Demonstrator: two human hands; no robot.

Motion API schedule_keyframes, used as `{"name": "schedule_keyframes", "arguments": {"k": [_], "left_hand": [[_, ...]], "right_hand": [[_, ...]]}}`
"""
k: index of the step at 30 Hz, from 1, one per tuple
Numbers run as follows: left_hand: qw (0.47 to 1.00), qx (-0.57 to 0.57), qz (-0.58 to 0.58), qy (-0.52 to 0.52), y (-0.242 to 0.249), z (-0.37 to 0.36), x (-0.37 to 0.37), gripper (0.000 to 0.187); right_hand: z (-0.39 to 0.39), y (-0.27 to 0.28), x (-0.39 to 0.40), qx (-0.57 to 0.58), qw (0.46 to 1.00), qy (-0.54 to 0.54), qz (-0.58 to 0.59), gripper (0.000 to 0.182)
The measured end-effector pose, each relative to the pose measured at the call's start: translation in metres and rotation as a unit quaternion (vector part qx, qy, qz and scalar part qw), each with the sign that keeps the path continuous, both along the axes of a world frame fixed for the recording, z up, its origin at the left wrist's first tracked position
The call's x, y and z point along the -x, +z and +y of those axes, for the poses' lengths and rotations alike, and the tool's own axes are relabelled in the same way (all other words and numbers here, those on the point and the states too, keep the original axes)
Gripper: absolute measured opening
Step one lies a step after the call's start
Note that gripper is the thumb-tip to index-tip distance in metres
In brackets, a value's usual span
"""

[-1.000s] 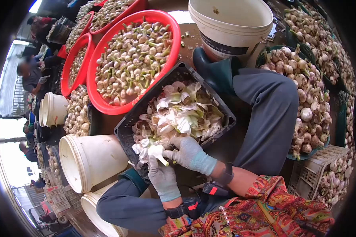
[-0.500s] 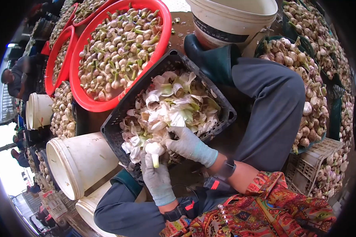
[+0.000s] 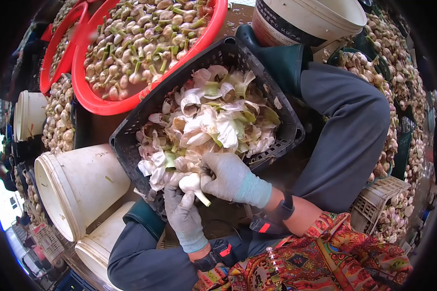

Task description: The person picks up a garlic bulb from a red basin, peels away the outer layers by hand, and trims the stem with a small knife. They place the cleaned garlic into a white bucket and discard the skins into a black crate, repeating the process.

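A white peeled-looking garlic bulb (image 3: 190,183) with a short green-tipped stem sits between my hands, above the near rim of a black plastic crate (image 3: 289,114). My left hand (image 3: 185,216), in a grey glove, grips the bulb from below and the left, thumb against it. My right hand (image 3: 230,178), gloved likewise, has its fingers curled and pressed to the bulb's right side; its fingertips are partly hidden. Loose garlic skins (image 3: 209,121), white and pale green, are heaped in the crate just beyond both hands.
A red tub (image 3: 99,107) of trimmed garlic bulbs stands beyond the crate. White buckets lie tipped at left (image 3: 82,186) and stand at the upper right (image 3: 289,29). Piled garlic (image 3: 403,63) and a pale crate (image 3: 378,201) are at right. My boots and knees flank the crate.
The bulb has turned, its stem now pointing down and right instead of straight down. My right hand has closed in against the bulb's side. The view has also shifted somewhat.
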State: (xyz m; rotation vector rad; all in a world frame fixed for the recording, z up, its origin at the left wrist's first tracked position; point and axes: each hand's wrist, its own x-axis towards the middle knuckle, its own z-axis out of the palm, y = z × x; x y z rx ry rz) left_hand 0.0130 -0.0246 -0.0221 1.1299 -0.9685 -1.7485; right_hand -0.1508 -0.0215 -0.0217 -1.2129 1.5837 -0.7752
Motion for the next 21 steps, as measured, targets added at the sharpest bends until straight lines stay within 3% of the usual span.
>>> {"name": "schedule_keyframes", "arguments": {"k": [1, 4, 5, 7, 9, 11, 13, 15, 17, 18, 19, 21], "left_hand": [[1.000, 0.002, 0.003, 0.004, 0.002, 0.001, 0.000, 0.044], [0.993, -0.059, -0.010, 0.101, 0.006, 0.004, 0.006, 0.040], [0.993, -0.055, 0.001, 0.107, 0.007, 0.005, 0.007, 0.040], [0.988, -0.073, -0.128, 0.055, 0.015, 0.008, 0.010, 0.038], [0.981, -0.057, -0.166, 0.087, 0.016, 0.011, 0.010, 0.034], [0.982, -0.083, -0.147, 0.085, 0.002, 0.012, -0.007, 0.031], [0.987, -0.078, -0.082, 0.118, 0.001, 0.012, -0.010, 0.028], [0.984, -0.120, -0.016, 0.132, 0.006, 0.012, -0.012, 0.030], [0.986, -0.114, -0.003, 0.120, 0.003, 0.011, -0.013, 0.032], [0.981, -0.127, 0.095, 0.114, 0.003, 0.013, -0.010, 0.033], [0.967, -0.134, 0.187, 0.111, 0.003, 0.014, -0.009, 0.035], [0.942, -0.153, 0.275, 0.119, 0.000, 0.015, -0.015, 0.033]], "right_hand": [[0.000, -0.003, -0.002, 0.002, 1.000, 0.004, 0.003, 0.022], [0.003, -0.015, -0.004, -0.024, 0.985, -0.090, -0.145, 0.019], [0.006, -0.015, -0.005, -0.017, 0.993, -0.076, -0.092, 0.028], [0.009, -0.009, -0.010, 0.108, 0.992, -0.058, 0.012, 0.016], [0.009, -0.012, -0.012, 0.123, 0.991, -0.044, 0.023, 0.015], [0.005, -0.021, -0.009, 0.066, 0.989, -0.124, -0.040, 0.014], [-0.002, -0.027, 0.012, 0.009, 0.975, -0.199, -0.095, 0.021], [-0.008, -0.046, 0.027, 0.056, 0.930, -0.320, -0.171, 0.031], [0.001, -0.044, 0.035, 0.041, 0.942, -0.295, -0.153, 0.037], [0.007, -0.039, 0.035, 0.014, 0.954, -0.268, -0.135, 0.043], [0.009, -0.046, 0.030, 0.169, 0.954, -0.246, -0.002, 0.039], [0.020, -0.043, 0.029, 0.077, 0.982, -0.174, -0.003, 0.029]]}}
